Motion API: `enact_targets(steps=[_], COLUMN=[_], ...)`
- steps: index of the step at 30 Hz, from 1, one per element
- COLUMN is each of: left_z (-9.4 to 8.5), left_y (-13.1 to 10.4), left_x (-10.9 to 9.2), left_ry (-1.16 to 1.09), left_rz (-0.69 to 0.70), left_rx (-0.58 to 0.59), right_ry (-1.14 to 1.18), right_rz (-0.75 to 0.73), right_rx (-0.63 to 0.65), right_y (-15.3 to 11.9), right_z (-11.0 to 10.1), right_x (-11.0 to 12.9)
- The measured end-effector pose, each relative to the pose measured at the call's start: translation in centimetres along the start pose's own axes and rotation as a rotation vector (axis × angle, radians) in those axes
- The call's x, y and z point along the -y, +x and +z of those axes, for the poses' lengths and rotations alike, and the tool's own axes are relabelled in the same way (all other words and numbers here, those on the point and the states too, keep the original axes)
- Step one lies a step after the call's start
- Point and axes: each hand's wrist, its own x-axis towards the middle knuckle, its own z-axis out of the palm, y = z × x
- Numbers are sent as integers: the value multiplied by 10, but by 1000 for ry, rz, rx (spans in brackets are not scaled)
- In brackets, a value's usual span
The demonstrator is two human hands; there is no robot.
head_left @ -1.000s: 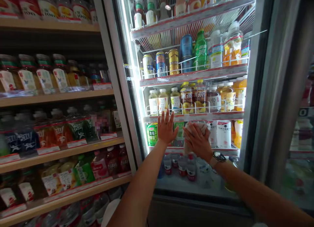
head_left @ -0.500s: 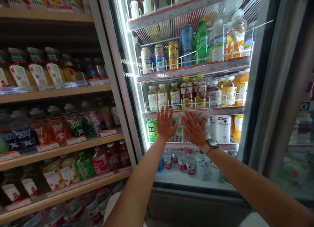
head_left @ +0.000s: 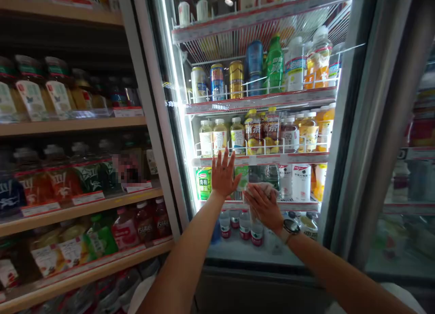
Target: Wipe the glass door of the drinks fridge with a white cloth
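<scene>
A glass cooler door (head_left: 251, 255) stands in front of me, with lit drink shelves behind it. My left hand (head_left: 224, 174) lies flat against the glass, fingers spread, holding nothing. To its right and slightly lower, my right hand (head_left: 263, 206) presses a pale cloth (head_left: 267, 190) against the glass, its fingers over the cloth. A watch (head_left: 291, 226) is on my right wrist. Part of the cloth is hidden under the right hand.
Wooden shelves (head_left: 84, 205) with bottled drinks run along the left side. A metal door frame (head_left: 384, 123) rises on the right, beside another glass door with drinks behind it. Cans and bottles, including a green bottle (head_left: 274, 65), stand inside the cooler.
My right hand and the cloth have moved down the glass, from beside my left hand to below it. The left hand stays on the glass. The view has shifted slightly.
</scene>
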Motion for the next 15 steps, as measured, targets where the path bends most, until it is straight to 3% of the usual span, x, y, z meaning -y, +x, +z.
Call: enact_targets(steps=[5, 8, 11, 15], left_z=[2, 1, 1, 2], left_y=[1, 2, 3, 2], left_x=[0, 0, 1, -1], left_ry=[-35, -38, -33, -24], left_rz=[8, 19, 25, 23], left_rx=[-34, -47, -48, -33], right_ry=[-36, -36, -32, -30], right_rz=[164, 249, 222, 127], right_rx=[-24, -62, -98, -81], right_y=[104, 141, 137, 93], right_z=[-36, -43, -36, -19], right_x=[-40, -50, -42, -20])
